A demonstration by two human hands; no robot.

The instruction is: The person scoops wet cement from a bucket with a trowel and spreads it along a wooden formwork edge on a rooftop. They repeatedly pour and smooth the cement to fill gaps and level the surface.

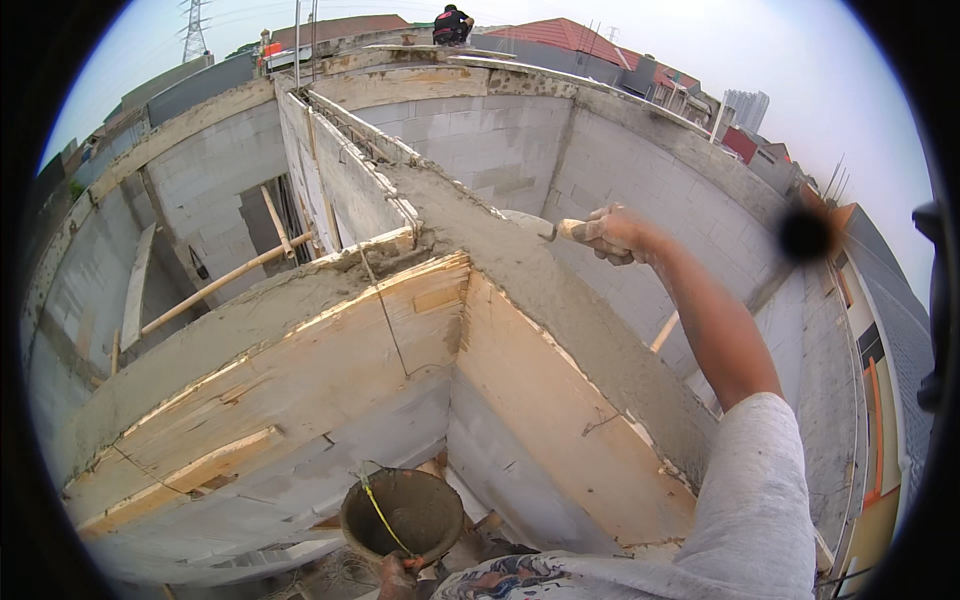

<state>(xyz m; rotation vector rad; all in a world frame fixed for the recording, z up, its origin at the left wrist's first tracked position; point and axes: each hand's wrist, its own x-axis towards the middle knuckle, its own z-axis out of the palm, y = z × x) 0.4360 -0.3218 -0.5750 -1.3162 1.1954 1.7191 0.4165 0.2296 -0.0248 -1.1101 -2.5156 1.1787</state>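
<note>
My right hand (615, 235) grips the wooden handle of a trowel (570, 229) over the wet grey concrete (590, 310) topping the beam, its pale blade partly seen at the far edge. Down at the lower edge, my left hand (397, 577) is closed on the handle of a round, mortar-stained bucket (385, 505), which has a yellow line across its mouth. Between the hands are plywood form boards (540, 370) with tie wires, meeting at a corner just below the concrete.
Block walls (500, 150) drop away on both sides of the beam. Bamboo poles (215, 285) and a plank (140, 280) span the left opening. Another person (450, 28) in dark clothing crouches on the far wall top. Rooftops and a pylon lie beyond. A dark round blot obscures the upper right.
</note>
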